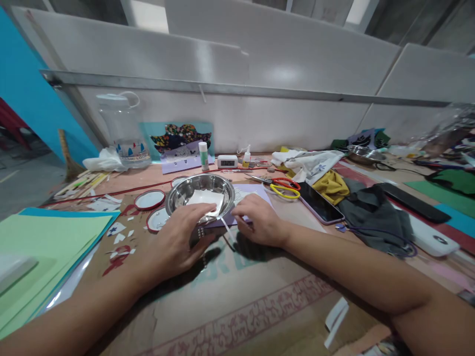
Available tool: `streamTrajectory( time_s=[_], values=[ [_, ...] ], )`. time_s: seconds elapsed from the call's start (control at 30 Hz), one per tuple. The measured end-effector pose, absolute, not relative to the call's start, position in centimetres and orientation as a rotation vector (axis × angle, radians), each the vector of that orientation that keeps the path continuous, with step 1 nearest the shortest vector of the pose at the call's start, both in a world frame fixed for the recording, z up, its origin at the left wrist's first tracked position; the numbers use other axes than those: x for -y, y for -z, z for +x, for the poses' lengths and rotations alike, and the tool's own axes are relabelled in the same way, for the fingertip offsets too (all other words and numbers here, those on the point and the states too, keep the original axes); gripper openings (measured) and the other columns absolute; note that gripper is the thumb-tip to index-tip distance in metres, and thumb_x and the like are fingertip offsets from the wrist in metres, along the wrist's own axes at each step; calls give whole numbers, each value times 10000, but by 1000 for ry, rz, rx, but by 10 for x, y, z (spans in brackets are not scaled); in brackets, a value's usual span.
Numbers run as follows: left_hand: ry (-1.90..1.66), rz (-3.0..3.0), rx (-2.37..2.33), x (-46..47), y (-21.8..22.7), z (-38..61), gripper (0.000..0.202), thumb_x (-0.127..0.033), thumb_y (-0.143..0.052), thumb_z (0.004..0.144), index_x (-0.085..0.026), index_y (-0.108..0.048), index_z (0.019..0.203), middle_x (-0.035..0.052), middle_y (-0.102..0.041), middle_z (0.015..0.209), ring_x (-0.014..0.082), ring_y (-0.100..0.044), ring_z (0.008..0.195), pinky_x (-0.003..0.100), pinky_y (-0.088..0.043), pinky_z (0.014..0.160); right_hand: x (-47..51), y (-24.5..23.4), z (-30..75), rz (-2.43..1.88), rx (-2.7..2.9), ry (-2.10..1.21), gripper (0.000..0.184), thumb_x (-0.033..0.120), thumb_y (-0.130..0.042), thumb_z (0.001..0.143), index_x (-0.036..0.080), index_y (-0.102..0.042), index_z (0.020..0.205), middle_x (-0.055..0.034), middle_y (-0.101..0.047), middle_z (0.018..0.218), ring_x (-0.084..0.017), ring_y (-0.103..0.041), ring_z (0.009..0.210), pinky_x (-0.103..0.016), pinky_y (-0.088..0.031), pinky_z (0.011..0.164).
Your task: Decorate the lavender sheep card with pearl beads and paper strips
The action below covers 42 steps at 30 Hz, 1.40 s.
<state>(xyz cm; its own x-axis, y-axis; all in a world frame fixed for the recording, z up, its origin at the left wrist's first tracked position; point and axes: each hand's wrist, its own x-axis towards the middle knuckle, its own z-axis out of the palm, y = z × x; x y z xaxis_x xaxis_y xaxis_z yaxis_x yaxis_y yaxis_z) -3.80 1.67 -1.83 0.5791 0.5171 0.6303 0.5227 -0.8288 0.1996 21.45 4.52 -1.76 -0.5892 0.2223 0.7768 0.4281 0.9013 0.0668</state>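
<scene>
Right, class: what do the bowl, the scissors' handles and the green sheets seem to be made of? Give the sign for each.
Bowl: polished metal, likely steel; mirror-like reflections.
Scissors: handles look like glossy plastic, red and yellow.
Green sheets: matte paper or card, thin flat layers.

Bright and even, pouring down from overhead. Glaring in soft white patches off the partition (222, 64), glinting hard inside the steel bowl (200, 190). Dropping short, dark shadows right beneath the left hand (178, 240) and right hand (261, 220). Bowing straight edges toward the corners, stretching the forearms along the bottom. Crisp at mid-table, smearing and softening at far right around the clear plastic (452, 128).
</scene>
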Motion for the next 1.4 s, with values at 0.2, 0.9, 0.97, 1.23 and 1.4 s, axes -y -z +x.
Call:
streamTrajectory(
  time_s=[0.2,0.9,0.97,1.23,1.4],
  values=[
    [1365,-2838,1119,0,-2,-29,223,-201,-543,946,-241,-498,1161,86,-615,1194,238,-589,1170,441,-508,1013,-53,14,219,-505,1997,328,222,188,-623,932,206,-571,1147,-55,-634,950,-181,-589,875,-316,-510,775],
    [1106,-2699,1010,1,3,-24,176,-286,-557,942,-250,-542,1113,69,-676,1092,267,-623,1050,439,-502,895,-24,-8,213,-189,2204,603,165,219,-558,981,156,-677,886,-25,-713,821,-157,-583,802,-314,-493,854],
    [1044,-2617,1064,-5,6,-28,224,-334,-599,928,-232,-556,1122,89,-682,1094,291,-622,1046,467,-488,904,-24,-6,212,-177,2204,568,156,215,-549,981,161,-660,887,-25,-717,818,-158,-583,805,-318,-498,851],
    [859,-2633,1087,-25,16,-44,125,-226,-567,951,-200,-615,1063,58,-718,918,240,-661,862,400,-501,834,-18,-5,209,-231,2316,619,148,183,-569,967,163,-668,859,-12,-696,744,-157,-568,741,-313,-489,796],
    [976,-2655,1153,-25,21,-38,163,-226,-531,966,-184,-620,1097,48,-726,889,230,-681,814,372,-527,760,-15,-8,208,-234,2393,731,204,163,-524,984,167,-677,849,2,-682,727,-151,-555,715,-313,-463,791]
  ],
)
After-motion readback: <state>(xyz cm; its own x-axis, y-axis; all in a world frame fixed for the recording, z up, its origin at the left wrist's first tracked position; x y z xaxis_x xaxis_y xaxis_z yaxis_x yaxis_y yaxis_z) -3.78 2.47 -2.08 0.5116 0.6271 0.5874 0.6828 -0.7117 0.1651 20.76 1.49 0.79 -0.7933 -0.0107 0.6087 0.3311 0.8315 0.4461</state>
